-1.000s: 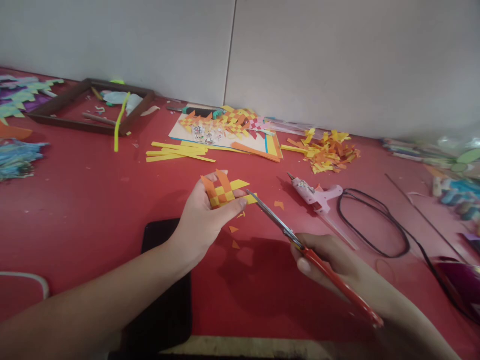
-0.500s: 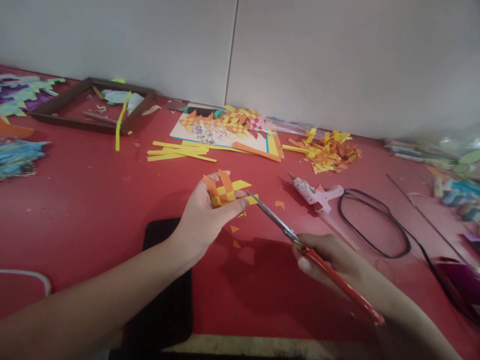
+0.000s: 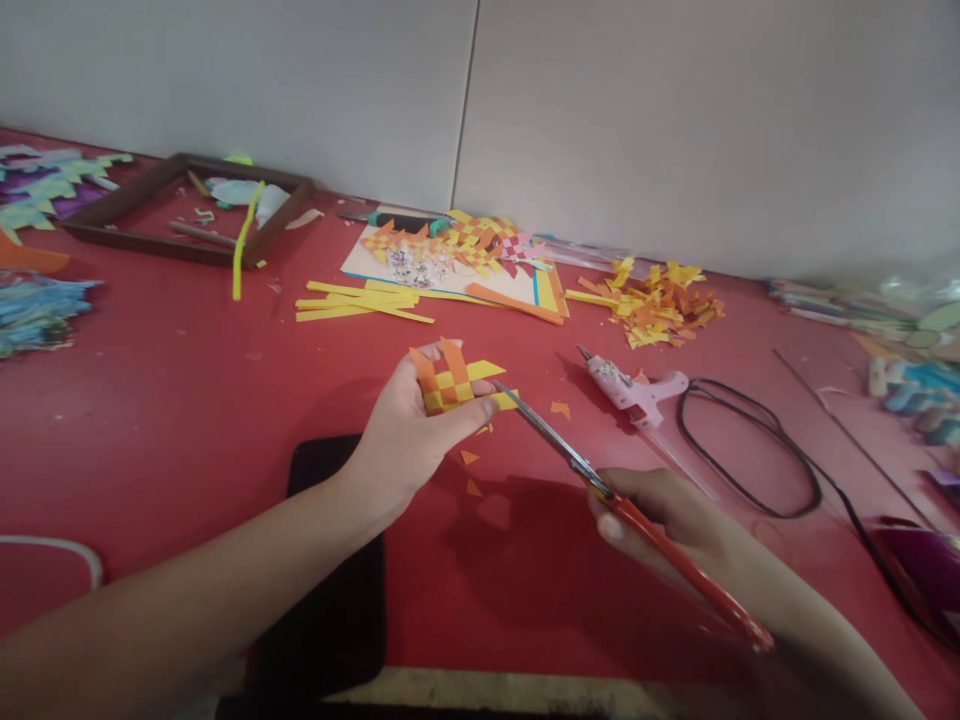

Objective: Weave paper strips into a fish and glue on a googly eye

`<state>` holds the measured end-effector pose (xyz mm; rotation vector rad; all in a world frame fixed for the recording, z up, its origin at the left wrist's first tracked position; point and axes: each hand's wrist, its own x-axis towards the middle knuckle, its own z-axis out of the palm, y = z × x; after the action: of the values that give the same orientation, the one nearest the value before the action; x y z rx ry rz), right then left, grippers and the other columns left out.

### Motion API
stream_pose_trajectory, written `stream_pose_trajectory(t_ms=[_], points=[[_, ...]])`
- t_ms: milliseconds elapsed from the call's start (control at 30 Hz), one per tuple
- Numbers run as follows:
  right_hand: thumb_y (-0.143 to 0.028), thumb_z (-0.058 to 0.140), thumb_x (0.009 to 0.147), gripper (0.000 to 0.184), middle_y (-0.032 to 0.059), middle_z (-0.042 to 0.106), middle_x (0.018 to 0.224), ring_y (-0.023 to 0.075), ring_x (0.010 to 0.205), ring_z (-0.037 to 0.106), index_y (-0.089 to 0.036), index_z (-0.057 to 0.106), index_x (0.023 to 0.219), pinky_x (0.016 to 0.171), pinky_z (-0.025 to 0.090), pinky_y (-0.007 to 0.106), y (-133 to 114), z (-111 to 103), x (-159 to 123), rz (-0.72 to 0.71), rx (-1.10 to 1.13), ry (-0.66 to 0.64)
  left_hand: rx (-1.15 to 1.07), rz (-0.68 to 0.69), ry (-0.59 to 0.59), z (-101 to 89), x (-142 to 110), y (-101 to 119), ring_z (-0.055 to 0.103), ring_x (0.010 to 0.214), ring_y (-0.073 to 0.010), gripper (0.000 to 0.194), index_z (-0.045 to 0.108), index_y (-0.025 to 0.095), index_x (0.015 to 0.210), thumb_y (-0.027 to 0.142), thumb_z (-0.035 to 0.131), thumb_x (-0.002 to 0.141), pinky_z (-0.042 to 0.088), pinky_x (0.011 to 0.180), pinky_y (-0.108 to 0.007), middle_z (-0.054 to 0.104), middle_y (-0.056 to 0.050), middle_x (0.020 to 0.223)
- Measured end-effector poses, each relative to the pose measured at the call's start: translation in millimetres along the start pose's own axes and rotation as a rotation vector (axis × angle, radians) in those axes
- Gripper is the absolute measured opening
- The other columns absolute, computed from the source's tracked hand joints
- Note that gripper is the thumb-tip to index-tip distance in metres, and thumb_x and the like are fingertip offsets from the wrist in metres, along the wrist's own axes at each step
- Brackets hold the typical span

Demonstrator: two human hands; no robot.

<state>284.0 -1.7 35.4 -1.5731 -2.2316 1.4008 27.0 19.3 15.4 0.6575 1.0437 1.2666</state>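
Note:
Between thumb and fingers, my left hand (image 3: 420, 425) pinches a small woven paper piece (image 3: 451, 385) of orange and yellow strips, with pointed strip ends sticking up and to the right. My right hand (image 3: 667, 510) is wrapped round red-handled scissors (image 3: 570, 460), their blades pointing up and left. The blade tips are at the lower yellow strip end, just beside my left thumb; whether they touch it I cannot tell. Small orange paper offcuts (image 3: 472, 488) lie on the red table (image 3: 525, 600) below the woven piece.
A pink glue gun (image 3: 630, 385) with a looped black cord (image 3: 739, 515) lies to the right. Behind are yellow paper strips (image 3: 360, 302), a scrap heap (image 3: 652, 305) and finished woven pieces (image 3: 472, 240) on a board. A brown frame (image 3: 142, 242) stands back left; a black flat object (image 3: 337, 600) lies under my left forearm.
Almost nothing differs. Both hands, the woven paper piece and the scissors hold the same pose, with only a tiny shift of the whole view.

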Motion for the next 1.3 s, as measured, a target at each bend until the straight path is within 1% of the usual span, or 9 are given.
stream_pose_trajectory(t_ms=[167,267,400,667,933,1133,1200,1300], points=[[-0.066,0.048,0.090,0.051,-0.0027,0.037,0.066,0.0108,0.059,0.034,-0.019,0.045,0.070,0.051,0.028,0.024,0,-1,0,0.007,-0.033,0.011,0.020,0.007,0.010,-0.1,0,1,0.072,0.081,-0.0142,0.057,0.050,0.022,0.119,0.014,0.081,0.072,0.056,0.080,-0.031,0.074,0.001,0.086],[-0.066,0.047,0.091,0.051,-0.0026,0.038,0.065,0.0107,0.058,0.034,-0.019,0.046,0.070,0.051,0.028,0.024,0,-1,1,0.001,-0.031,0.015,0.041,0.022,0.020,-0.1,0,1,0.073,0.084,-0.0166,0.058,0.049,0.022,0.118,0.014,0.082,0.071,0.057,0.080,-0.032,0.074,0.001,0.087],[-0.068,0.047,0.089,0.053,-0.0031,0.035,0.065,0.0104,0.058,0.032,-0.019,0.044,0.068,0.050,0.027,0.024,0,-1,1,0.006,-0.024,0.010,0.065,0.056,0.014,-0.9,0,0,0.073,0.087,-0.0185,0.057,0.050,0.022,0.118,0.016,0.082,0.071,0.057,0.080,-0.033,0.073,0.001,0.088],[-0.067,0.048,0.090,0.052,-0.0033,0.035,0.065,0.0102,0.058,0.031,-0.019,0.045,0.070,0.051,0.026,0.024,4,-2,1,0.030,-0.035,0.002,0.087,0.061,0.010,-1.0,-1,2,0.072,0.082,-0.0154,0.058,0.049,0.022,0.121,0.016,0.081,0.073,0.057,0.079,-0.031,0.071,0.002,0.087],[-0.065,0.050,0.089,0.051,-0.0039,0.033,0.063,0.0094,0.057,0.029,-0.019,0.044,0.068,0.049,0.024,0.023,1,-2,2,0.025,-0.028,0.012,0.080,0.061,0.010,-1.2,-1,1,0.071,0.082,-0.0156,0.058,0.051,0.023,0.121,0.018,0.083,0.072,0.056,0.079,-0.032,0.071,0.001,0.089],[-0.064,0.050,0.089,0.051,-0.0045,0.031,0.063,0.0092,0.057,0.027,-0.019,0.041,0.067,0.048,0.022,0.022,8,-3,3,0.017,-0.060,0.011,0.078,0.040,0.024,-2.4,-1,0,0.070,0.082,-0.0158,0.060,0.052,0.023,0.122,0.020,0.083,0.071,0.056,0.079,-0.032,0.070,0.000,0.091],[-0.065,0.051,0.089,0.052,-0.0047,0.031,0.063,0.0092,0.057,0.026,-0.019,0.040,0.067,0.049,0.022,0.022,10,-3,3,0.025,-0.064,0.020,0.062,0.037,0.025,-2.3,-1,0,0.069,0.082,-0.0146,0.059,0.053,0.023,0.120,0.019,0.083,0.070,0.055,0.078,-0.030,0.069,0.001,0.088],[-0.069,0.050,0.087,0.055,-0.0043,0.032,0.062,0.0094,0.057,0.027,-0.019,0.039,0.066,0.048,0.022,0.023,10,-5,4,0.017,-0.045,0.041,0.023,0.031,0.026,-1.0,0,2,0.067,0.078,-0.0128,0.051,0.054,0.022,0.113,0.019,0.082,0.071,0.055,0.077,-0.029,0.067,0.004,0.082]])
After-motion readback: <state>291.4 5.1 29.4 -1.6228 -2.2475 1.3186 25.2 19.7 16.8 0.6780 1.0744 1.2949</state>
